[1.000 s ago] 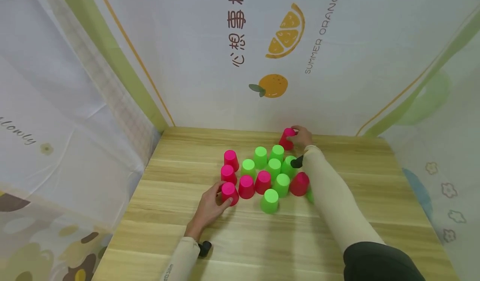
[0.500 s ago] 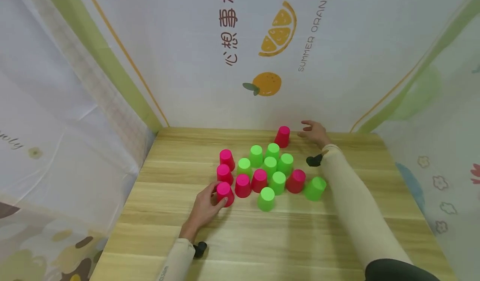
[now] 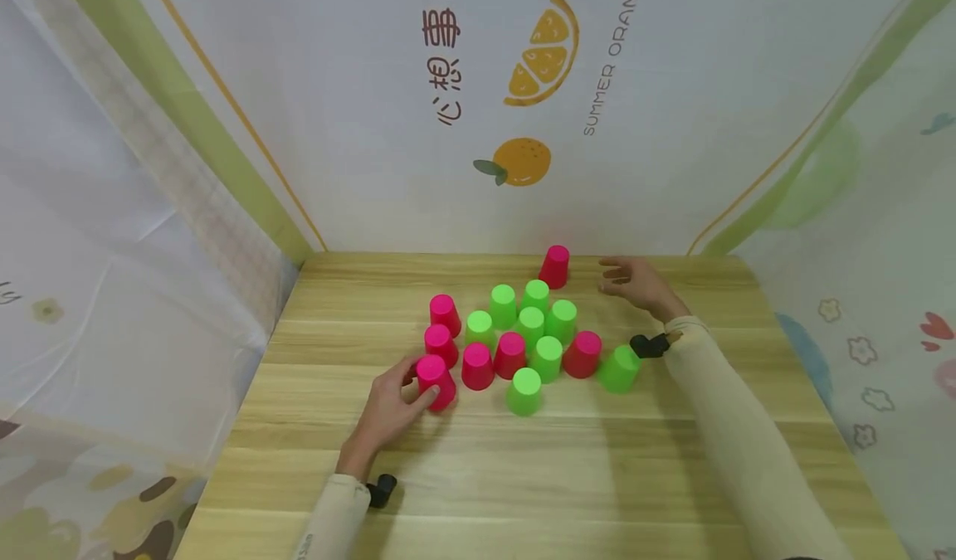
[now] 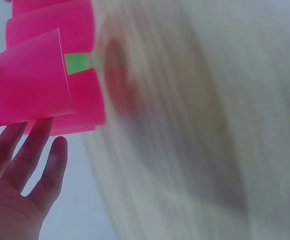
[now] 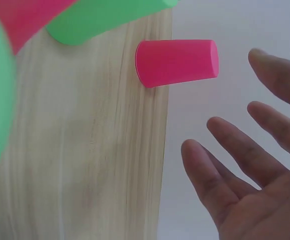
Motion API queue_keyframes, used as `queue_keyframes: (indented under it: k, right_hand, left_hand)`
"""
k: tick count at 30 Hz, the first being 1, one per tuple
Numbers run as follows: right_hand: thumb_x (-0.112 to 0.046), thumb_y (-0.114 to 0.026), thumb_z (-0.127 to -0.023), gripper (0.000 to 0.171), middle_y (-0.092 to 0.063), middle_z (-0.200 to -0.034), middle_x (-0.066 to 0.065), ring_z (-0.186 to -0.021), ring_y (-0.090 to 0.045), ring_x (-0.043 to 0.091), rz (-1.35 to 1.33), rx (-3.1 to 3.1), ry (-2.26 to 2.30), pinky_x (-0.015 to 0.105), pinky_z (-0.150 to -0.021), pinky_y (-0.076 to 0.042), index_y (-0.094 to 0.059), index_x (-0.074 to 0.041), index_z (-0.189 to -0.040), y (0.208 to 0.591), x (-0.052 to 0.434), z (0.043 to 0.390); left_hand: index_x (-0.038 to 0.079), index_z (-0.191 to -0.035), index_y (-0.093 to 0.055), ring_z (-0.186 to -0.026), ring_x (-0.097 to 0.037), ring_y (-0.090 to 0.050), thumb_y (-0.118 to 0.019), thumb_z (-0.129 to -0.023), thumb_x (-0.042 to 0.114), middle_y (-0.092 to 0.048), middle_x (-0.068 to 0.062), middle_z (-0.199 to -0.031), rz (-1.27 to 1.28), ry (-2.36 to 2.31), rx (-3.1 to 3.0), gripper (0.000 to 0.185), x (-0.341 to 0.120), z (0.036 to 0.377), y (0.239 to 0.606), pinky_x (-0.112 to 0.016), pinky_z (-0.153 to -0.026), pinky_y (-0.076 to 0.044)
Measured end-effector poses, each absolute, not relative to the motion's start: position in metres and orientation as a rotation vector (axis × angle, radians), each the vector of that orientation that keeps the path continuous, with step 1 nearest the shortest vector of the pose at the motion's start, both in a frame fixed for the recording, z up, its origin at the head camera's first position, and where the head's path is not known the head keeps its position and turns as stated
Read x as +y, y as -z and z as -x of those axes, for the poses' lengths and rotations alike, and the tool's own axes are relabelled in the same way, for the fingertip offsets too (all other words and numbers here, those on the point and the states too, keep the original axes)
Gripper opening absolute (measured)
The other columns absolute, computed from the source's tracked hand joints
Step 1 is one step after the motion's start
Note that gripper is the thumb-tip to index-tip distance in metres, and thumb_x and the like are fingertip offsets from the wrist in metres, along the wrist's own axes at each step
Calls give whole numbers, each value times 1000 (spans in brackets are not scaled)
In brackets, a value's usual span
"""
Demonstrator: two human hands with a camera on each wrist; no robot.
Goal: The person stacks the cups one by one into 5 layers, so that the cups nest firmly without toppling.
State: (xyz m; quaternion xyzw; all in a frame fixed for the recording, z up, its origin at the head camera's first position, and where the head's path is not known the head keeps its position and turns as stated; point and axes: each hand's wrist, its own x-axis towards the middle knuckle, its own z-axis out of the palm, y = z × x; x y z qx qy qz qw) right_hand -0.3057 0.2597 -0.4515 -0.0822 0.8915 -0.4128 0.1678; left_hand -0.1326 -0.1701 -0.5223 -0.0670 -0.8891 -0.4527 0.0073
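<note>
Several pink and green cups stand upside down in a cluster on the wooden table [image 3: 523,477]. My left hand [image 3: 407,387] holds the nearest-left pink cup [image 3: 436,380] between thumb and fingers. In the left wrist view that pink cup [image 4: 25,85] lies against the fingertips of the left hand [image 4: 20,195]. My right hand [image 3: 627,278] hovers open at the back right, apart from a lone pink cup [image 3: 554,265]. In the right wrist view the right hand [image 5: 250,165] shows spread fingers and the lone pink cup [image 5: 177,62] beyond them.
A tilted green cup [image 3: 618,369] sits at the cluster's right edge, near my right wrist. Printed cloth walls [image 3: 523,87] close in the table at the back and both sides. Bare wood stretches along the table's front.
My right hand let go of the back pink cup and drew away to the right. The left hand stays on the front-left pink cup, which has slid slightly left.
</note>
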Motion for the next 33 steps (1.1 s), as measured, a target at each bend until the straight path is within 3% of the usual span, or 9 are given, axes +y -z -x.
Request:
queue_keyframes:
  k: [11, 26, 33]
  right_hand:
    - [-16, -66, -97, 58, -52, -144, 33, -133, -51, 51, 350, 2557, 1228, 60, -108, -47, -44, 1, -148, 463, 269, 273]
    - [-23, -68, -96, 56, -55, -143, 29, -135, -50, 49, 360, 2574, 1235, 62, -110, -44, -49, -2, -145, 479, 281, 237]
    - [-21, -69, -96, 56, -54, -144, 27, -137, -48, 50, 372, 2557, 1297, 63, -109, -45, -49, -4, -145, 489, 288, 222]
  left_hand:
    - [14, -135, -58, -116, -31, -67, -74, -90, 24, -67, -8, -132, 289, 1452, -2760, 50, -170, 136, 506, -55, -101, -54]
    - [13, -132, -60, -107, -25, -70, -73, -91, 23, -72, -5, -120, 472, 1383, -2662, 45, -167, 162, 477, -52, -96, -58]
    - [9, -133, -59, -106, -29, -70, -73, -90, 24, -73, -9, -114, 480, 1400, -2657, 47, -161, 182, 464, -53, -96, -57]
